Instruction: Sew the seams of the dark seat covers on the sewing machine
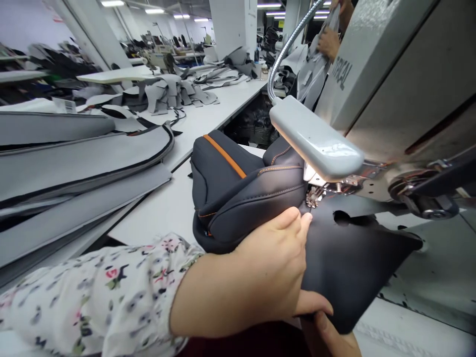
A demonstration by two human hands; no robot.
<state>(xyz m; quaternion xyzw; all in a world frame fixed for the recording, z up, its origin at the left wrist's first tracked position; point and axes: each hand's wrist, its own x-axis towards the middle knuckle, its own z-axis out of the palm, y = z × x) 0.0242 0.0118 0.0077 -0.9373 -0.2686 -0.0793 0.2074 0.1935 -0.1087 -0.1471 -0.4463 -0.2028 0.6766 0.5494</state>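
Note:
A black padded cover (253, 208) with orange trim and stitching lies under the sewing machine's presser foot (313, 197). My left hand (273, 263) rests on it just in front of the foot, fingertips together along the seam and thumb at the lower edge of the flat black panel (342, 267). At the bottom, my right hand (334, 337) pinches that panel's near edge, its thumb close to my left thumb; its other fingers are hidden beneath the material. The panel spreads right of the needle area and has a dark round hole.
A lamp (318, 139) on a flexible metal neck hangs over the needle area. The machine body (401, 64) fills the right side. Long grey padded pieces (74, 158) lie at left, grey scraps (167, 91) farther back. Another person's hand (329, 43) holds grey fabric behind the machine.

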